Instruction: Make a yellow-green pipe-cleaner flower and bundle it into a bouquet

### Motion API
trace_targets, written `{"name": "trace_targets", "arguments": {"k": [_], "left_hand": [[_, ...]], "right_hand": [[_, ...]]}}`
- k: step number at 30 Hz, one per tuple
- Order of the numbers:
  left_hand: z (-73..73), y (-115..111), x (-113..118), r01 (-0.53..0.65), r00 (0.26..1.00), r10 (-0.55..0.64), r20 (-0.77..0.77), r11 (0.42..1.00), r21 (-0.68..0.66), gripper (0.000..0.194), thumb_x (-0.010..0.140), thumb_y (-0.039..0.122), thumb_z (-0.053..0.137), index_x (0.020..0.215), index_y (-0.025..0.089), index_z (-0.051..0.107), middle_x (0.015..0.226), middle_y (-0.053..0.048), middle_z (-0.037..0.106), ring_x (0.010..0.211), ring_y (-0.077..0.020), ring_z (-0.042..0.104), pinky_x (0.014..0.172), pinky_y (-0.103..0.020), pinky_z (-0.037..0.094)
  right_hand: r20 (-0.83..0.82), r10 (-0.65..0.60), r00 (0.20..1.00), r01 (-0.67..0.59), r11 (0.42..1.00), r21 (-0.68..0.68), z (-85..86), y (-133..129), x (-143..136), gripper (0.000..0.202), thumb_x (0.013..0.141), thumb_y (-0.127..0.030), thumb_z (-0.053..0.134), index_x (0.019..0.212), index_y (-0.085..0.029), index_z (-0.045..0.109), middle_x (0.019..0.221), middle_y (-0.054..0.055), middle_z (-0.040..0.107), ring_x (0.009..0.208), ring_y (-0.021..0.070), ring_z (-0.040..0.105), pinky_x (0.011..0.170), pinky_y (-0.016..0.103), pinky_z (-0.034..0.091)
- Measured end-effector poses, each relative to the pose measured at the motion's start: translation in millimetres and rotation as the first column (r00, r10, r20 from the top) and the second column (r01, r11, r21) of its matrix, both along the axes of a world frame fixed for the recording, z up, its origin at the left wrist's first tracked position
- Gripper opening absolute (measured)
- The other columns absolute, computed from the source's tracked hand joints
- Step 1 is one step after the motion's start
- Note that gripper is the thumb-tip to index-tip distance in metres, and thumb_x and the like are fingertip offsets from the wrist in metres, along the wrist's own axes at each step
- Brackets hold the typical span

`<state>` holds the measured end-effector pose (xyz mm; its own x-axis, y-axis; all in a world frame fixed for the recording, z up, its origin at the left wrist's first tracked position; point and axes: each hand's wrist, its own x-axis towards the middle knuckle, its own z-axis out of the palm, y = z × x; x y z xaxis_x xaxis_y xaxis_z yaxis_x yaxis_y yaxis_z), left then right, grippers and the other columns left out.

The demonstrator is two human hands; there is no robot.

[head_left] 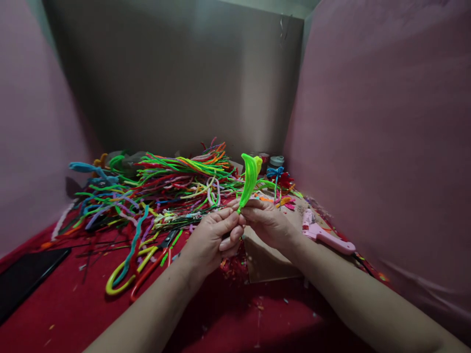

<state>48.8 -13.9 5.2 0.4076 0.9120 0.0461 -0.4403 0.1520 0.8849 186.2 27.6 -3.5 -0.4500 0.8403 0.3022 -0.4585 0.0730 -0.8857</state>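
My left hand and my right hand meet over the middle of the table, both closed in a pinch. Between their fingertips is the base of a bright green pipe cleaner leaf, which stands upright with its tip curving to the left. A yellow fuzzy piece shows just behind the leaf's top; I cannot tell whether it is joined on. The stem below the leaf is mostly hidden by my fingers. Beneath my right hand lies a piece of brown cardboard.
A big heap of coloured pipe cleaners spreads behind and left of my hands. Scissors lie at its front. A pink glue gun rests right, a dark phone-like slab left. Blue and red flowers stand behind. Pink walls flank the red cloth.
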Motion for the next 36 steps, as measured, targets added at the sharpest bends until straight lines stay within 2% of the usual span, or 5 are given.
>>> {"name": "trace_targets", "arguments": {"k": [6,12,16,23,36], "left_hand": [[4.0,-2,4,-0.149,0.959,0.171,-0.227,0.983,0.111,0.025,0.082,0.037,0.057,0.068,0.016,0.055,0.043,0.008,0.043,0.032,-0.0026,0.024,0.033,-0.016,0.018],[-1.6,-4,7,-0.281,0.641,0.592,-0.488,0.773,0.569,0.016,0.082,0.032,0.054,0.075,0.019,0.060,0.054,0.005,0.051,0.047,-0.0093,0.044,0.047,-0.020,0.033],[-6.1,-3,6,-0.266,0.499,0.705,-0.504,0.678,0.686,0.013,0.082,0.027,0.052,0.079,0.021,0.063,0.059,0.004,0.053,0.052,-0.0109,0.044,0.053,-0.022,0.033],[0.0,3,4,-0.305,0.753,0.451,-0.479,0.884,0.354,0.022,0.077,0.038,0.057,0.067,0.018,0.060,0.045,0.007,0.042,0.038,-0.0078,0.034,0.040,-0.021,0.026],[3.2,4,0,-0.246,0.872,0.291,-0.394,0.956,0.161,0.027,0.073,0.037,0.063,0.061,0.015,0.053,0.045,0.006,0.049,0.033,-0.0035,0.033,0.035,-0.017,0.022]], "right_hand": [[0.012,-0.077,0.997,0.076,0.995,0.061,-4.9,2,0,0.012,0.070,-0.026,0.071,0.081,-0.021,0.074,0.063,-0.002,0.059,0.063,0.0114,0.048,0.064,0.027,0.037],[0.031,-0.205,0.978,0.201,0.975,0.093,-7.0,2,-2,0.011,0.072,-0.024,0.068,0.081,-0.021,0.074,0.077,0.001,0.066,0.072,0.0127,0.051,0.065,0.026,0.037],[0.056,-0.258,0.965,0.251,0.963,0.098,-1.3,-4,-3,0.011,0.071,-0.027,0.068,0.078,-0.020,0.074,0.083,0.002,0.066,0.081,0.0153,0.054,0.072,0.027,0.039],[0.082,-0.261,0.962,0.258,0.965,0.043,-3.8,-4,-6,0.014,0.069,-0.031,0.070,0.077,-0.020,0.073,0.081,0.002,0.067,0.080,0.0164,0.055,0.075,0.030,0.041],[0.093,-0.201,0.975,0.200,0.980,0.013,-4.3,-3,-5,0.015,0.071,-0.033,0.069,0.071,-0.018,0.070,0.074,0.002,0.065,0.070,0.0146,0.054,0.064,0.027,0.042]]}}
